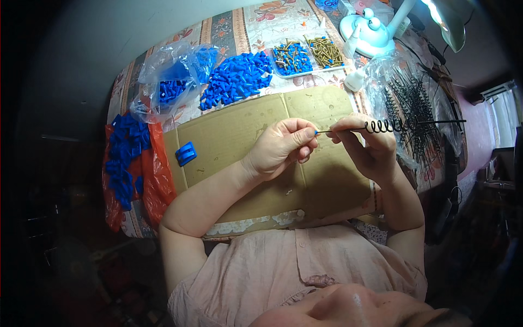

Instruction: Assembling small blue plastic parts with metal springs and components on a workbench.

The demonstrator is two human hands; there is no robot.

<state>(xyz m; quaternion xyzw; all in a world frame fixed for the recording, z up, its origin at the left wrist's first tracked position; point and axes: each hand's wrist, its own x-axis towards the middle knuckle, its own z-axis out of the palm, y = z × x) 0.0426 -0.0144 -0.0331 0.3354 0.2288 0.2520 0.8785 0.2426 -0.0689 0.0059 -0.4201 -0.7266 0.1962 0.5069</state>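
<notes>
Black coiled rod [375, 127]: held roughly level between both hands above the cardboard sheet [234, 133], coil to the right, straight shank to the left. Layout, left to right: red plastic bag [161, 163], with blue plastic parts [128, 144] on it; clear plastic bag [147, 103], containing small blue pieces; one blue block [186, 154], lying on the left part of the cardboard; loose pile of blue cone-shaped pieces [237, 79], beyond the cardboard. Left hand [283, 146]: thumb and forefinger pinch the small blue tip [316, 132] at the shank's end. Two-compartment clear tray [294, 74]: mixed blue and brass-coloured pieces left, mainly brass-coloured pieces right. White bottle [355, 80]: beside the cardboard's far right corner. Right hand [370, 146]: fingers closed on the shank, next to the coil. Bundle of black coiled rods [408, 98]: far right, partly over clear plastic.
</notes>
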